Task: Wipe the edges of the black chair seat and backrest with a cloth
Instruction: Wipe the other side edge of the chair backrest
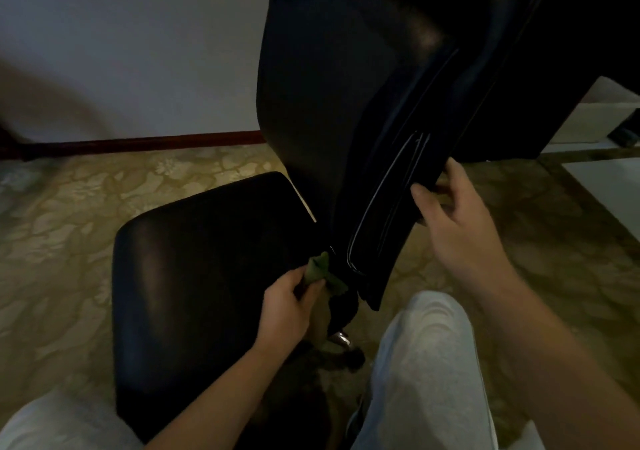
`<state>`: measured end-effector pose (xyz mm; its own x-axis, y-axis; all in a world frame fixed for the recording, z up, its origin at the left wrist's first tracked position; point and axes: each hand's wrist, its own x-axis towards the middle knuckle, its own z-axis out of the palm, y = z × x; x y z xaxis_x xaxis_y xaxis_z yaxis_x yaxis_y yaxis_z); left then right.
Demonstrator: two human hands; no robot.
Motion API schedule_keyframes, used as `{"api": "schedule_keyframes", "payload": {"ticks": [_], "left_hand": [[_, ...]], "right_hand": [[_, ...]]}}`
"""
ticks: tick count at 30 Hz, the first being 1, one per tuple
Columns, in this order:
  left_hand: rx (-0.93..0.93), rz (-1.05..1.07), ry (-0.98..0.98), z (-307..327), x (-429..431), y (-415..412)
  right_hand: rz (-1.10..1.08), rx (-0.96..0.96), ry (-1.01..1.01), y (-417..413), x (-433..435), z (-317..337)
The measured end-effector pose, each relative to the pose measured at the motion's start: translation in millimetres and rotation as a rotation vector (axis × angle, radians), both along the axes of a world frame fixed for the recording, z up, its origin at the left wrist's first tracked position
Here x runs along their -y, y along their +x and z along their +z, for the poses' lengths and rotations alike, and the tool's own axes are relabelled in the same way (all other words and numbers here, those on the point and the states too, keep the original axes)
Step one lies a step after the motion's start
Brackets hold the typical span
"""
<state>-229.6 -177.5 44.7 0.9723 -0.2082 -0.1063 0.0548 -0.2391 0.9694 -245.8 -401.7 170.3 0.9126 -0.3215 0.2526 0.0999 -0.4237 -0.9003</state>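
Both grips hold: my left hand point(287, 299) pinches the green cloth point(320, 271) at the rear edge of the seat point(194, 276); my right hand point(450, 217) clamps the backrest point(346, 85); I'd drag slowly, pressing.

Patterned carpet point(86, 214), white wall point(131, 51)

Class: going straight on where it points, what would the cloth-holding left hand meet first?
Probably the lower edge of the glossy black backrest, beyond the crumpled green cloth in the left hand; depth unclear.
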Motion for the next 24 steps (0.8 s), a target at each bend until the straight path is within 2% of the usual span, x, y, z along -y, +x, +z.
{"api": "schedule_keyframes", "payload": {"ticks": [5, 11, 19, 24], "left_hand": [[0.284, 0.046, 0.020, 83.0, 1.6, 26.3], [0.674, -0.013, 0.089, 160.8, 24.6, 44.8], [0.691, -0.036, 0.055, 178.6, 76.1, 40.0], [0.687, -0.007, 0.048, 177.9, 88.5, 39.9]], "right_hand": [[0.011, 0.126, -0.013, 8.0, 5.9, 18.9], [-0.003, 0.153, -0.028, 9.2, 4.7, 18.9], [0.040, 0.157, 0.047, -3.9, -0.3, 20.4], [0.029, 0.144, 0.024, -8.5, -1.7, 17.6]]}}
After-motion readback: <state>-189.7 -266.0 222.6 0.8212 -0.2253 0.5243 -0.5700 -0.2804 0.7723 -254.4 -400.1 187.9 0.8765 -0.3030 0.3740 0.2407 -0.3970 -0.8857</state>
